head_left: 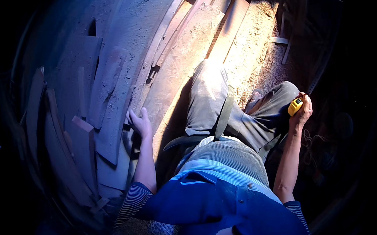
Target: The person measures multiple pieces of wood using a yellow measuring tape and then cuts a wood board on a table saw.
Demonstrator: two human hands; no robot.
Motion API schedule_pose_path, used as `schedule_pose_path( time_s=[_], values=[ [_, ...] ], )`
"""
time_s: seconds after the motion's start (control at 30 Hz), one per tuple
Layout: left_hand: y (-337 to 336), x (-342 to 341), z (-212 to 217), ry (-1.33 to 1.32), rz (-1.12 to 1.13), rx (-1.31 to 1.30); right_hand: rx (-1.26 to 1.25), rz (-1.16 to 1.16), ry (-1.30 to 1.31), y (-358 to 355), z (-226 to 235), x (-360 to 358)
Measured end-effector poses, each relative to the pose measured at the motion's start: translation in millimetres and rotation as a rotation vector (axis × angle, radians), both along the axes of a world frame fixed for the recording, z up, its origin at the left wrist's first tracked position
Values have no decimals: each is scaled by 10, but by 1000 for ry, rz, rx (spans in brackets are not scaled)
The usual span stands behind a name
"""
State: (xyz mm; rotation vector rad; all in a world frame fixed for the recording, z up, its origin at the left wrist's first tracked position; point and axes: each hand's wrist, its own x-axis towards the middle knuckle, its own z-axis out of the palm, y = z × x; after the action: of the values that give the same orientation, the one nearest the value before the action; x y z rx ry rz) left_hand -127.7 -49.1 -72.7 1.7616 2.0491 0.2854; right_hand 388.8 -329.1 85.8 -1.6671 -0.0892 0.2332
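My right hand (302, 113) is wrapped round a yellow tape measure (295, 107), held beside my bent right knee. No drawn-out blade can be made out. On the other side, my left hand (141, 124) reaches among the boards with thumb and fingers apart. It is nearest the edge of a long, dusty plank (173, 61); whether the fingertips touch the wood I cannot tell. To its left lies a broad grey-looking board (111, 138) in bluish shade.
Sawdust and shavings (257, 38) cover the brightly lit wood ahead. Several offcuts lean at the left, including a thick block (83, 133). Thin strips (280, 40) lie at the far right. A tangled cord (310, 146) lies in the dark at right.
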Motion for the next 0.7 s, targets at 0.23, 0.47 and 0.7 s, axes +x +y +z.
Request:
schedule_pose_path(
  time_s=[0.23, 0.47, 0.7],
  values=[
    [-562, -994, -723, -1344, 1110, -660, -75, 75, -90, 8, 21, 66],
    [-437, -793, -722, -1193, 1192, -625, -46, 91, -16, 56, 41, 92],
    [-507, -854, 389, -1759, 718, -505, 7, 111, -100, 2, -146, 166]
  ],
)
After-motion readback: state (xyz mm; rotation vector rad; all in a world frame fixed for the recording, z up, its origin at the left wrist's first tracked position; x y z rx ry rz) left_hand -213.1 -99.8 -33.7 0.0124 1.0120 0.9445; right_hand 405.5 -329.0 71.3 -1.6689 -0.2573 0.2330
